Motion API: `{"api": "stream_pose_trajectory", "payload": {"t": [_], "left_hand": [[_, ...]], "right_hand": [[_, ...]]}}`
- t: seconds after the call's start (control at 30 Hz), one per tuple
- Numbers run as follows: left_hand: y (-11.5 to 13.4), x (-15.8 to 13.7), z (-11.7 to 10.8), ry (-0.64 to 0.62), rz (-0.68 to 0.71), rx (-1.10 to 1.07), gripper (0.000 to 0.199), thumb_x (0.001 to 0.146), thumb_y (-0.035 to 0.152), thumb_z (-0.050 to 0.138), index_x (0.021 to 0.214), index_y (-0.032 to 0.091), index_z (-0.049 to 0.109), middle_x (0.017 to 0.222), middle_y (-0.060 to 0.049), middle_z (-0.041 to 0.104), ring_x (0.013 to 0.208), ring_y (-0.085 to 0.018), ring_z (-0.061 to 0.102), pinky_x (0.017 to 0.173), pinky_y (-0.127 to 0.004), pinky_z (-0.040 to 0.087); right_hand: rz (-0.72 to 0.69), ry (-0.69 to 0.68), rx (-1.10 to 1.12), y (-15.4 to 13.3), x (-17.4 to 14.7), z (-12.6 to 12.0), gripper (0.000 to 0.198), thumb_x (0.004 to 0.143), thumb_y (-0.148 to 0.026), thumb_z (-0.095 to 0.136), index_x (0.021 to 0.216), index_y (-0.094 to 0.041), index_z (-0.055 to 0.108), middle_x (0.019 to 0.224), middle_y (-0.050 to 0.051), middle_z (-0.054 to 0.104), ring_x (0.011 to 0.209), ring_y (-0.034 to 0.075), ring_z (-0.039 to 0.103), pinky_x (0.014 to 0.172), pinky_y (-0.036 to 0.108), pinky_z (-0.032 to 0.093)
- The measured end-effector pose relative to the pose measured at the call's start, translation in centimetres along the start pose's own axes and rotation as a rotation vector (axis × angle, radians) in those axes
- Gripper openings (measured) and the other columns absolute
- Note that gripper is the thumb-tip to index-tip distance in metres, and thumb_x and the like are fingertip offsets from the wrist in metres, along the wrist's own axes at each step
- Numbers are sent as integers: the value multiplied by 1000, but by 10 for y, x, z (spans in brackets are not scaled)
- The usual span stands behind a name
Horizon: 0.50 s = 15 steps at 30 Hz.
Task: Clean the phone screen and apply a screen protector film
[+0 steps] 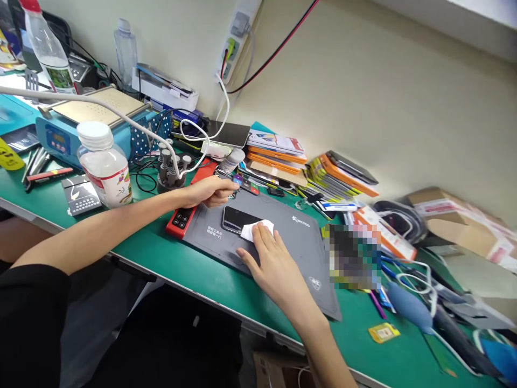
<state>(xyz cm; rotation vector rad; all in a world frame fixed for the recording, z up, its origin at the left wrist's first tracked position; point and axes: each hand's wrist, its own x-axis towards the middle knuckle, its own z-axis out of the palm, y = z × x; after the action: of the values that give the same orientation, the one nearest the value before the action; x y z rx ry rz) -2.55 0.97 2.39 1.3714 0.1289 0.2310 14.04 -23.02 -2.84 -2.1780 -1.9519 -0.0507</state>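
Observation:
A smartphone (235, 220) with a dark screen lies flat on a grey work mat (283, 258). My right hand (274, 264) presses a folded white wipe (249, 231) onto the phone's right end, fingers together over it and thumb apart. Beyond the phone, above the mat's far left part, my left hand (212, 191) is closed with its fingertips pinched. Whatever may be between those fingertips is too small to make out. A red control strip (182, 220) with round buttons runs along the mat's left side, partly behind my left wrist.
On the left stand a white-capped plastic jar (105, 167), a blue heating plate machine (64, 140) and a screwdriver holder (172, 167). A white cable (141, 129) arches over them. Stacked boxes (278, 148) line the wall. A blue air blower (407, 307) and cluttered tools lie right.

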Motion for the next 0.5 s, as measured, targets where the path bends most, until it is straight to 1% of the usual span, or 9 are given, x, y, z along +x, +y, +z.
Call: {"api": "stream_pose_trajectory", "payload": {"t": [0.07,0.17,0.23,0.3,0.37,0.43,0.5], "left_hand": [[0,-1,0,21,-12,-2,56,103,39,55,59,23,26,51,8,19,43,-6,15,44,-22,13],[1,-2,-2,47,-15,14,55,103,41,55,59,23,27,50,8,19,43,-6,16,44,-22,15],[2,-2,-3,50,-14,30,54,103,41,53,59,23,26,51,8,18,43,-6,16,44,-22,16],[3,-3,-4,46,-19,40,54,102,41,53,59,23,25,51,8,18,43,-7,16,44,-22,17],[4,-3,-4,41,-23,42,54,102,42,54,59,23,25,51,8,19,43,-7,17,44,-22,17],[3,-3,-4,39,-28,38,55,101,43,56,59,23,26,50,8,19,43,-7,16,44,-22,17],[3,-2,-4,45,-31,31,56,100,44,58,59,23,26,50,9,18,43,-6,16,44,-21,16]], "right_hand": [[-28,1,49,-7,20,1,85,107,-72,34,163,-9,44,169,24,42,160,38,36,133,63,27],[-73,1,142,-20,52,-2,71,109,-65,36,162,-19,47,168,17,47,159,35,39,132,62,29],[-97,7,165,-30,62,-4,68,110,-62,38,163,-20,47,167,16,49,159,34,40,133,62,28],[-110,3,160,-38,57,-4,71,109,-63,39,164,-19,45,169,16,46,160,34,38,134,60,27],[-122,-17,150,-42,44,-4,76,108,-66,39,165,-16,43,170,17,42,161,33,36,134,58,27],[-137,-39,140,-43,31,-4,79,107,-68,40,166,-15,41,172,17,39,161,33,35,135,58,26],[-152,-50,132,-42,26,-4,80,107,-68,40,167,-15,40,172,17,38,161,33,35,135,58,26]]}}
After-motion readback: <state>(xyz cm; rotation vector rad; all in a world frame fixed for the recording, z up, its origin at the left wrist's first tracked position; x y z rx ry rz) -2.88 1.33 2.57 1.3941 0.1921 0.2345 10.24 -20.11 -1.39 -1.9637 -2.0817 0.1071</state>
